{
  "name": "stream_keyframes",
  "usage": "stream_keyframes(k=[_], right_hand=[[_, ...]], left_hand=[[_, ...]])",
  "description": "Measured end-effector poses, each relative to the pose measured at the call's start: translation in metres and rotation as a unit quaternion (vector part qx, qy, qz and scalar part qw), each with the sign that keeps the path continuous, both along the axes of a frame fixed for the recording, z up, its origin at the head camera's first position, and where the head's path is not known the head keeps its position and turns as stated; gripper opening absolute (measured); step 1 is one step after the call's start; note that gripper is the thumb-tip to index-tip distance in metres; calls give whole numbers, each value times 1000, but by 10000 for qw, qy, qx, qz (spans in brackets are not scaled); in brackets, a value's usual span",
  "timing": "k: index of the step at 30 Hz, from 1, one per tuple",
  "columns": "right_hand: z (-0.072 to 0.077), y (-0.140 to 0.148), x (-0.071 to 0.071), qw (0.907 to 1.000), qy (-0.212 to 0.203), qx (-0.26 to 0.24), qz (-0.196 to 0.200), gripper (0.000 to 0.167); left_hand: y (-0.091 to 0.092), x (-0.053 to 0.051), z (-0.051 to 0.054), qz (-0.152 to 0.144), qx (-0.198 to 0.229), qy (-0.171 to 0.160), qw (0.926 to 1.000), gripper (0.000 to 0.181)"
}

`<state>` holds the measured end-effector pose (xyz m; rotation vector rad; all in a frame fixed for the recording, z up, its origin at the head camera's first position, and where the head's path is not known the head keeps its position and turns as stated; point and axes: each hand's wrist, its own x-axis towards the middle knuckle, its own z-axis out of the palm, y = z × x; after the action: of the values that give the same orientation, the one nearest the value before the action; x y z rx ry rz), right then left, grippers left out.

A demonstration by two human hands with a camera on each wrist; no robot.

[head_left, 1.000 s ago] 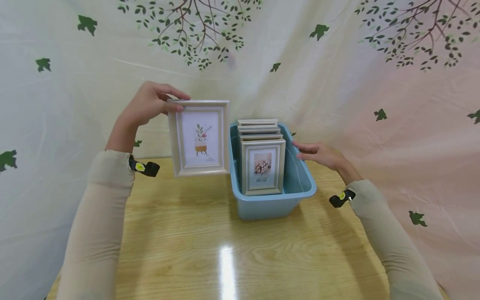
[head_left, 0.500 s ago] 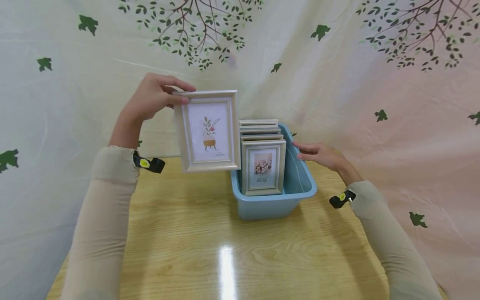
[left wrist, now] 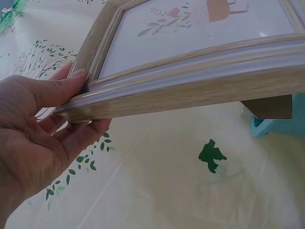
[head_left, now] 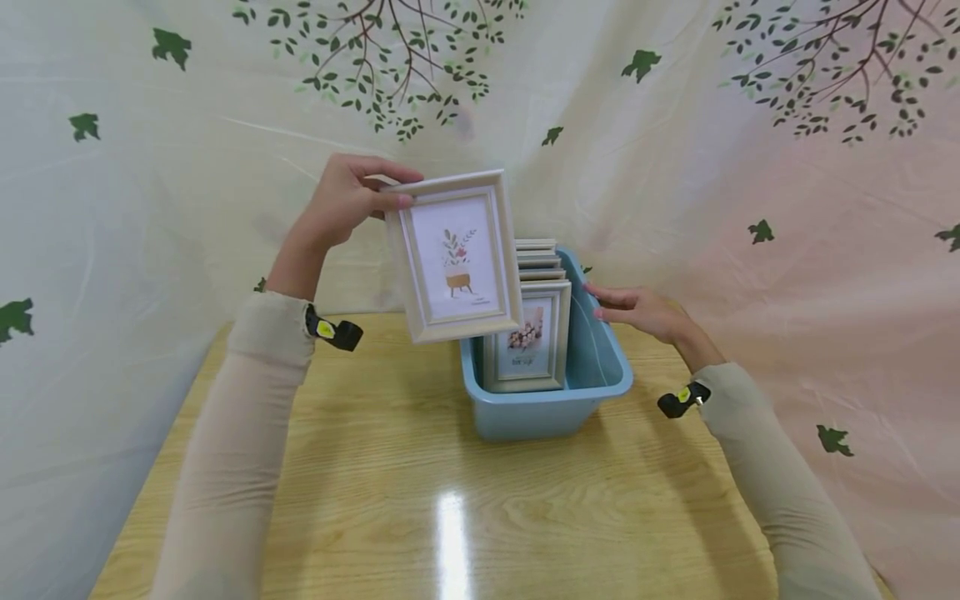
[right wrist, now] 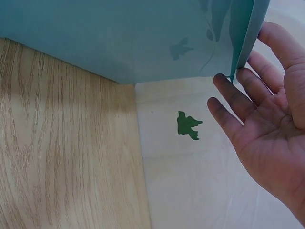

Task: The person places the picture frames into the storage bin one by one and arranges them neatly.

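My left hand [head_left: 345, 204] pinches the upper left corner of a pale wood picture frame [head_left: 457, 258], thumb in front and fingers behind. The frame shows a potted plant print and hangs tilted, its lower right part overlapping a blue plastic basin [head_left: 540, 417]. In the left wrist view, the thumb [left wrist: 57, 90] presses on the frame's corner. Several similar frames stand upright in a row inside the basin; the front photo frame [head_left: 543, 354] is partly covered by the held one. My right hand [head_left: 648, 312] touches the basin's right rim with extended fingers.
The basin stands on a wooden table [head_left: 390, 500] near its back edge. Behind it hangs a pale curtain [head_left: 675, 183] printed with branches and green birds. Inside the basin, a gap lies between the frames and its right wall.
My left hand has carried the picture frame to the right and up, from beside the basin to partly over it. The frame now leans more. My right hand stays at the rim.
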<state>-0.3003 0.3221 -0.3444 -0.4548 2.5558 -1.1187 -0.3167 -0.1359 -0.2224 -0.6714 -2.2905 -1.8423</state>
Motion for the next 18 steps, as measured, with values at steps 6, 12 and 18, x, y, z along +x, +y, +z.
stream_keyframes(k=[6,12,18], right_hand=[[-4,1,-3,10000,-10,23,-11,61],[-7,2,-5,10000,-15,-33,23,62],[-7,3,-4,9999,42,-86,76,61]], left_hand=[[19,-5,-7,-95,260,199,9994,24],[35,-8,-13,-168,496,260,9983,23],[50,-10,-14,-125,570,292,9979,22]])
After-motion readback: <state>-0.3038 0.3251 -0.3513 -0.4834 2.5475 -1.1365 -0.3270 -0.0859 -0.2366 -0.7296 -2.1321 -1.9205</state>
